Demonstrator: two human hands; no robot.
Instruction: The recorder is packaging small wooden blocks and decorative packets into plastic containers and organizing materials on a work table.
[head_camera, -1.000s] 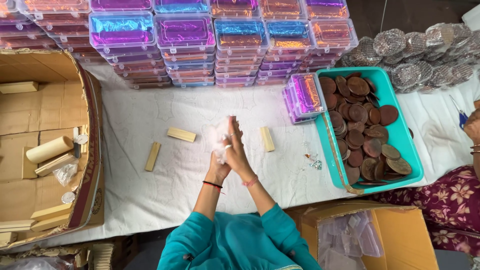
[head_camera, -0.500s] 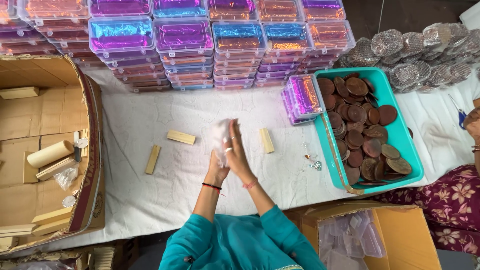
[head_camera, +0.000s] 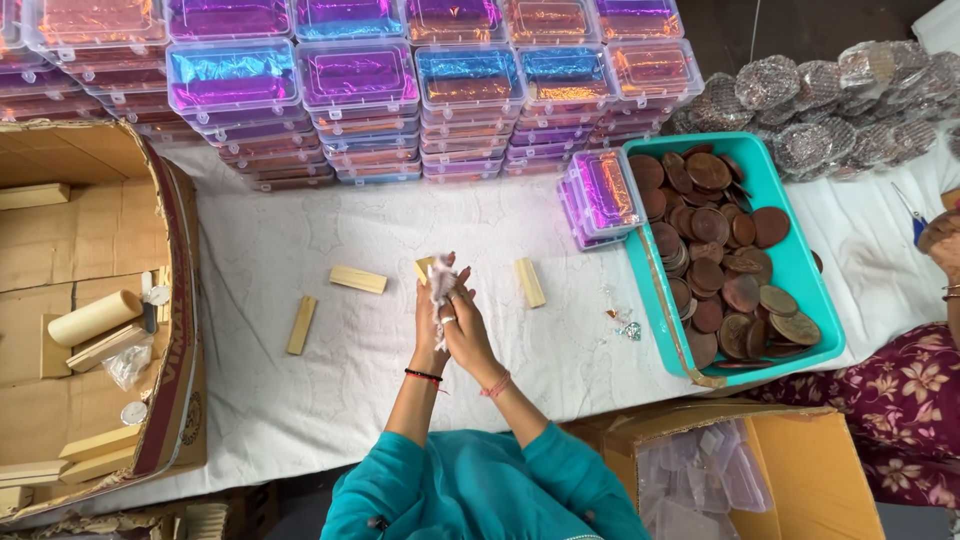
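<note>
Cardboard box (head_camera: 95, 250) at far left of the white cloth (head_camera: 300, 400) holds wooden pieces. On the cloth, left of the hands, two wooden blocks (head_camera: 301, 325) lie flat. Left hand (head_camera: 428, 322) and right hand (head_camera: 466, 330) are pressed palm to palm, fingers closed on a crumpled white wrapper (head_camera: 441, 283) between them. Right of the hands: another block, then a teal tray (head_camera: 800, 270) of brown discs (head_camera: 715, 260)

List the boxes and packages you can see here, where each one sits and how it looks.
Clear plastic boxes: stacked along the far edge, foil-lined purple, blue, orange.
Teal tray: right, full of brown discs.
Open cardboard box: left, holding wooden blocks.
Cardboard carton: near right, holding clear plastic pieces.
</note>
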